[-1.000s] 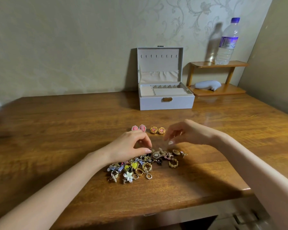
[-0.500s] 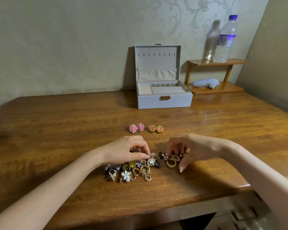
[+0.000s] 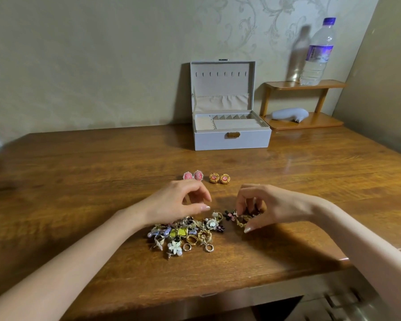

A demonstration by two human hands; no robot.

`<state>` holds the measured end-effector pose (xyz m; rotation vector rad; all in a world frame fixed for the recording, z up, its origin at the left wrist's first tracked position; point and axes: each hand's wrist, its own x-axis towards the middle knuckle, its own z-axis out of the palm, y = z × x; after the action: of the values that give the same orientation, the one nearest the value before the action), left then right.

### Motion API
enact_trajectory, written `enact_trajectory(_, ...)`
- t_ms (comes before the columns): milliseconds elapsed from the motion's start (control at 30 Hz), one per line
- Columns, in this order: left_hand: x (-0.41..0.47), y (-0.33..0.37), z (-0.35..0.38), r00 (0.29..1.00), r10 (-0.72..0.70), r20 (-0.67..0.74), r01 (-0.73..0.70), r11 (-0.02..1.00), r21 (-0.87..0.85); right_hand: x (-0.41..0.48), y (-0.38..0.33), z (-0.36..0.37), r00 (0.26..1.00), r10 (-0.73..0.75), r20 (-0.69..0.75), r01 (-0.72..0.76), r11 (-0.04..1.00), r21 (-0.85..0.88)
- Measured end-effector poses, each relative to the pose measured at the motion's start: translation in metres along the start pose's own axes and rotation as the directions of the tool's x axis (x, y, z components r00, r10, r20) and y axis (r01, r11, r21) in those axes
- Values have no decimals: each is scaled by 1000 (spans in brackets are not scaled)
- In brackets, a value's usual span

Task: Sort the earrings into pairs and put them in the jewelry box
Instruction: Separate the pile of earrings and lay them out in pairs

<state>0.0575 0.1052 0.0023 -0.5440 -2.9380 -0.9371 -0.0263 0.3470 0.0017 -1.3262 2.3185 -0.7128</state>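
**Both hands over the earring heap, two pairs laid out**

Now, working from the left: the left hand (image 3: 178,205) hovers over the far side of the mixed pile of earrings (image 3: 185,235), which lies near the front edge of the wooden table (image 3: 79,172), about midway along it. Its fingers are curled loosely, thumb and forefinger close but with a gap between them; nothing can be seen held in them. Just beyond this hand, toward the middle of the table, two pink oval earrings (image 3: 193,176) sit side by side, and just to their right two gold round earrings (image 3: 219,178) sit likewise. The right hand (image 3: 264,205) is bent down over the right end of the pile, fingertips pinched among a small cluster with a gold ring-shaped earring (image 3: 241,220); whether it truly grips one I cannot tell. Against the back edge stands the open jewelry box (image 3: 232,141), lid upright. Right of it, a small wooden shelf (image 3: 310,121) carries a water bottle (image 3: 318,52) on top.
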Motion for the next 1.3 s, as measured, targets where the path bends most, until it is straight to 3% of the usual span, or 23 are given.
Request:
enact_trajectory(133,9,5,3,998,28,-62,-22,996,89,-1,-1,-3,1000,15,-6,-14,996,93)
enact_trajectory(300,4,-3,-16,985,-80,-150,77,997,-26,-2,-1,-2,999,10,-33,-6,992,123)
enact_trajectory(533,-24,-8,-31,996,-82,27,82,997,1,6,2,1,991,-11,-137,39,977,209)
enact_trajectory(767,-49,-19,-38,987,-68,146,87,989,-122,10,3,1,982,-25,-186,75,962,264)
enact_trajectory(967,-40,4,-1,996,60,72,-69,991,117,13,-3,2,984,-39,-176,82,967,243)
enact_trajectory(1067,-34,8,9,987,128,101,-149,960,237,12,-4,1,985,-43,-166,82,968,235)
enact_trajectory(1300,-27,9,6,971,114,212,-155,970,188,9,-1,3,985,-30,-171,71,968,239)
